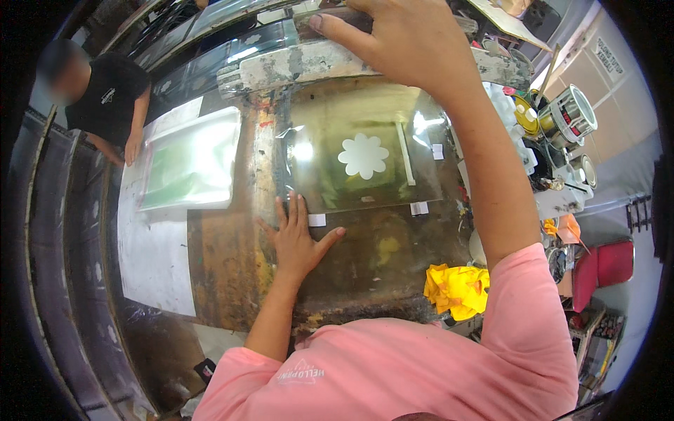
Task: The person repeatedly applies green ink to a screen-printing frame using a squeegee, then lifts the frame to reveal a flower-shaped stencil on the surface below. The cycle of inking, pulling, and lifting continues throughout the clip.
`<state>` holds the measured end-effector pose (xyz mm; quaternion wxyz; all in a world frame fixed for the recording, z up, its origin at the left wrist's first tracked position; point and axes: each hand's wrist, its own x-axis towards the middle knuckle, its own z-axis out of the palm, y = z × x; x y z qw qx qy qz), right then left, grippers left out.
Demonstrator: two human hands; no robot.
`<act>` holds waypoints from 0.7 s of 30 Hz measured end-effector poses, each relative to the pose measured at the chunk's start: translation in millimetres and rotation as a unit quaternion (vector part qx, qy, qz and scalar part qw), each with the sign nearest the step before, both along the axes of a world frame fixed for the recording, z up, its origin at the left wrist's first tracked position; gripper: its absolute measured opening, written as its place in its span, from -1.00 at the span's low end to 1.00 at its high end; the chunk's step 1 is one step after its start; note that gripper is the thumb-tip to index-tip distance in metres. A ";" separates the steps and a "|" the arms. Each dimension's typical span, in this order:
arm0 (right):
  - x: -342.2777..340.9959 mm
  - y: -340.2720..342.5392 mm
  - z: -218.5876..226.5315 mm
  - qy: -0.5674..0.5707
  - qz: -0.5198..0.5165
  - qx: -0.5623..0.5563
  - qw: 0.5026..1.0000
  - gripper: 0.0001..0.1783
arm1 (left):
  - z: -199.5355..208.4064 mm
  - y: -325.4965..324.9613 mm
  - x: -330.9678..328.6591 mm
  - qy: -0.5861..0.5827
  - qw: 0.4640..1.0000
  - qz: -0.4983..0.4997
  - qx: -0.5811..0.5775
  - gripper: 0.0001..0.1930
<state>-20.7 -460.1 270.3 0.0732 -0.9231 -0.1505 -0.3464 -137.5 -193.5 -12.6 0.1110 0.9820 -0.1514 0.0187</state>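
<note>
- I'm counting two hands (296, 238) on this person in pink (428, 365).
- One co-worker (112, 98) is showing over there.
- Three small white tabs (317, 219) are lying out.
- One yellow cloth (456, 290) is lying here.
- One red chair (612, 266) is standing by.

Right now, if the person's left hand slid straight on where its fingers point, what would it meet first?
Probably the near edge of the clear, glossy, flat sheet; the left hand may be touching it.
</note>
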 end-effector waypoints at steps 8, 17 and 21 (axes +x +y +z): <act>-1.4 7.6 24.0 0.078 -0.007 0.032 0.996 -0.25 | 62.1 -22.2 77.4 -0.202 0.942 -0.036 -0.265 -0.42; -5.7 6.6 0.2 0.003 -0.017 0.009 1.000 -0.28 | 58.8 136.3 89.2 -0.233 0.935 0.147 -0.225 -0.54; -4.2 6.0 -2.4 -0.017 -0.013 -0.019 1.000 -0.31 | 43.8 231.0 100.2 -0.234 0.915 0.206 -0.254 -0.52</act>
